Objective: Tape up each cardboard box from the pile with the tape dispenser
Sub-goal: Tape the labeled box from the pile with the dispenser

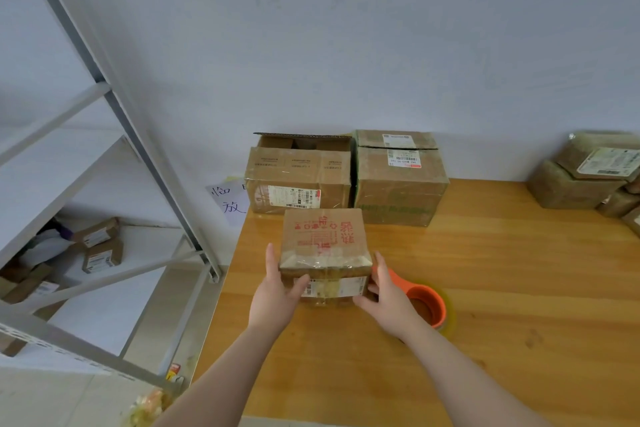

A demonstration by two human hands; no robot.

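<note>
Your left hand (273,295) and right hand (388,302) clasp the small box (323,243) from either side, thumbs on its near face and fingers up its sides. It is low over the left part of the table (502,270). The tape dispenser (427,305) lies just behind your right hand. Farther back, an open box (298,180) and a closed box (398,180) stand side by side.

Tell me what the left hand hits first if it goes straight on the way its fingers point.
The left hand grips the small box at its left side, fingers pointing away from the person. Straight on, it would probably meet the open-topped box first, though depth is unclear.
</note>
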